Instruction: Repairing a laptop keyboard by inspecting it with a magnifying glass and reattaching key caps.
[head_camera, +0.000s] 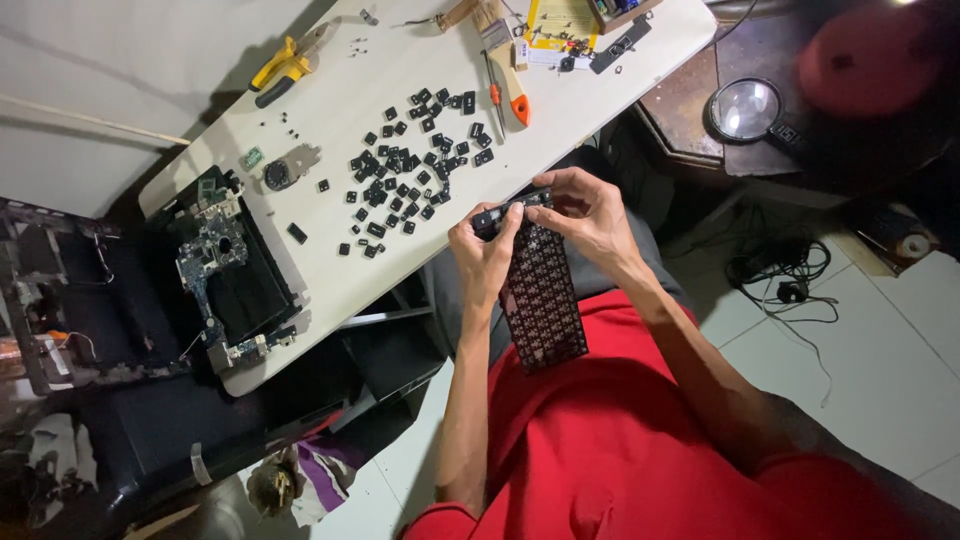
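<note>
Dark clutter (60, 300), far left: frames and wires beside the table, detail unclear.

Table (330, 290): white, set at a slant across the view.

Laptop base (225, 275): at the table's left end, opened, circuit board showing.

Pliers (285, 65): yellow handles, near the table's far edge.

Fan (285, 168): small round part on a metal bracket, between the laptop base and the keycaps.

Keycaps (405, 175): many loose black caps scattered over the middle of the table, a few strays lying apart to the left.

Left hand (485, 255): fingers curled around the top left corner of the keyboard, thumb on its upper edge; closed on the keyboard.

Keyboard (540, 290): black, mostly bare of caps, held upright over the lap just off the table's near edge, lower end resting against the red shirt (620, 440). A few caps remain along its top row.

Screwdriver (493, 95): thin, orange-handled, beside the brush.

Brush (505, 60): wooden, with an orange grip, near the table's far right.

Right hand (590, 210): arched over the top right of the keyboard, fingertips pressing the top row, gripping it narrowly.

Magnifier (745, 108): round lens on a dark stand, right of the table.

Cables (790, 270): black, tangled on the tiled floor, far right.
</note>
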